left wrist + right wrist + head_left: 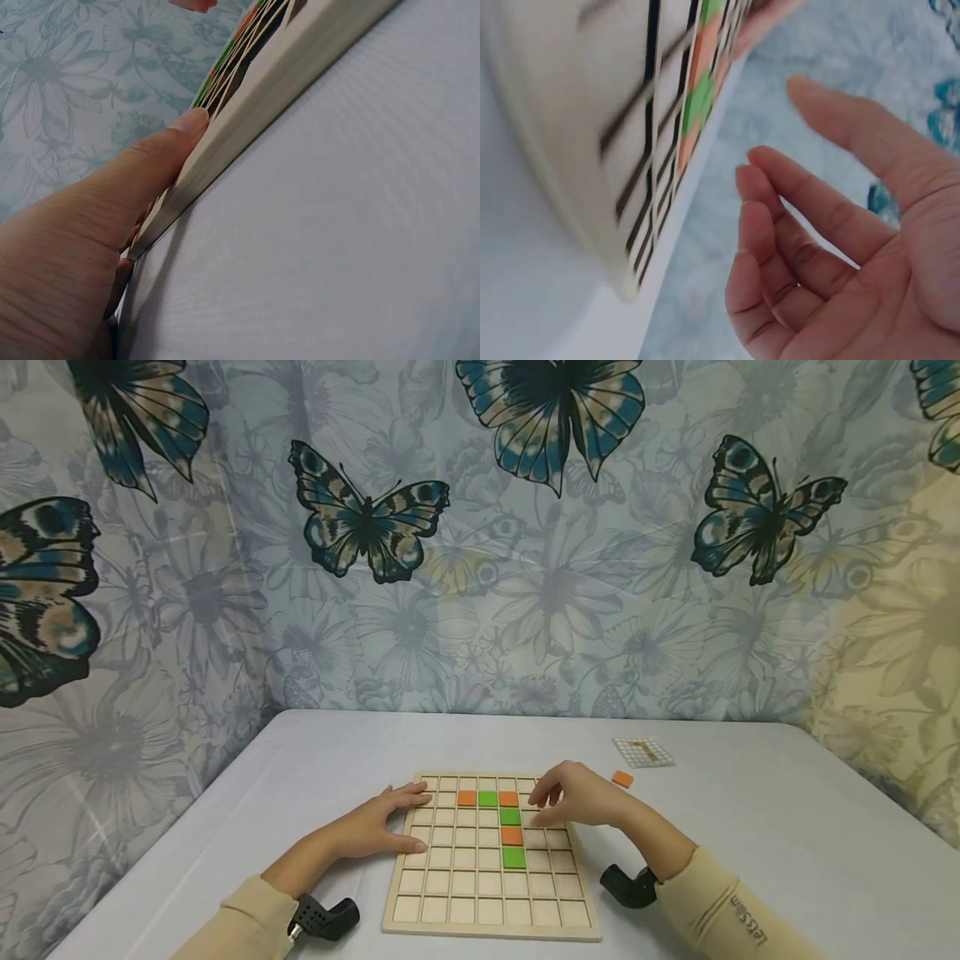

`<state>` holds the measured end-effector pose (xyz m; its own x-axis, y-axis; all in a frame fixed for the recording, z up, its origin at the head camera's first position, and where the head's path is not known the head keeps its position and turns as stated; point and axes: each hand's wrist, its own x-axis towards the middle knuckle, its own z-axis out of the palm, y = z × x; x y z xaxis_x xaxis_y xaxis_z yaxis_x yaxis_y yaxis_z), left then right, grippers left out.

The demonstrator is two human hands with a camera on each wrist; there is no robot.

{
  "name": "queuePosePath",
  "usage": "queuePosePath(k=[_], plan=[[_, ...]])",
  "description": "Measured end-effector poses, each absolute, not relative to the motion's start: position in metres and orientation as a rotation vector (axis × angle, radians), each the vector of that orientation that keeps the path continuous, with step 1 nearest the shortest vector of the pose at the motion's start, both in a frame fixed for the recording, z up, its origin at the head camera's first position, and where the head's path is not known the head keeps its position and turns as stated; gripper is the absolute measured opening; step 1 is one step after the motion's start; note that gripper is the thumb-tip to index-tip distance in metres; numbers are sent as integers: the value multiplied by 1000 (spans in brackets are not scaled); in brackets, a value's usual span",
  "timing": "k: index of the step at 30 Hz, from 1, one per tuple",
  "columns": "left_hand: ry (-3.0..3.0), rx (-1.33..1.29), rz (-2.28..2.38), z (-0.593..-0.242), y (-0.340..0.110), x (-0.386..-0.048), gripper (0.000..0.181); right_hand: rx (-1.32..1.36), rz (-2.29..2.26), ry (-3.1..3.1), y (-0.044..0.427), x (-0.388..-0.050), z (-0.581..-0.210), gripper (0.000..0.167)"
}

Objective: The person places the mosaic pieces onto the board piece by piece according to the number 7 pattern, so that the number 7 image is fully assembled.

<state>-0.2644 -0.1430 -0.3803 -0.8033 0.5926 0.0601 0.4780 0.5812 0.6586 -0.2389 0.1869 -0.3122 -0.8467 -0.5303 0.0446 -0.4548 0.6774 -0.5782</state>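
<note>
A wooden grid board (491,933) lies flat on the table, with orange and green square tiles in some cells. Three tiles form a row near the far edge, and more run down one column toward a green tile (513,857). My left hand (360,828) rests on the board's left edge, fingers spread; in the left wrist view its thumb (161,154) lies along the rim. Above the board's right side hovers my right hand (581,795), fingers loosely bent, thumb apart from them. In the right wrist view nothing sits between those fingers (810,217).
Beyond my right hand, a loose orange tile (622,779) lies on the white table (315,752). Behind it is a small card (645,752) printed with a coloured grid. A butterfly-patterned cloth (555,593) hangs behind the table.
</note>
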Motion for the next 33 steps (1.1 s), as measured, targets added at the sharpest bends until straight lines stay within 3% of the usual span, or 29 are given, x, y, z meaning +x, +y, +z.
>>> queuePosePath(k=[17, 33], plan=[[2638, 890, 1035, -381, -143, -264, 73, -348, -1134, 2863, 239, -269, -319, 52], [2640, 860, 1040, -378, -142, -262, 74, -107, -1207, 2891, 271, -275, -324, 61]])
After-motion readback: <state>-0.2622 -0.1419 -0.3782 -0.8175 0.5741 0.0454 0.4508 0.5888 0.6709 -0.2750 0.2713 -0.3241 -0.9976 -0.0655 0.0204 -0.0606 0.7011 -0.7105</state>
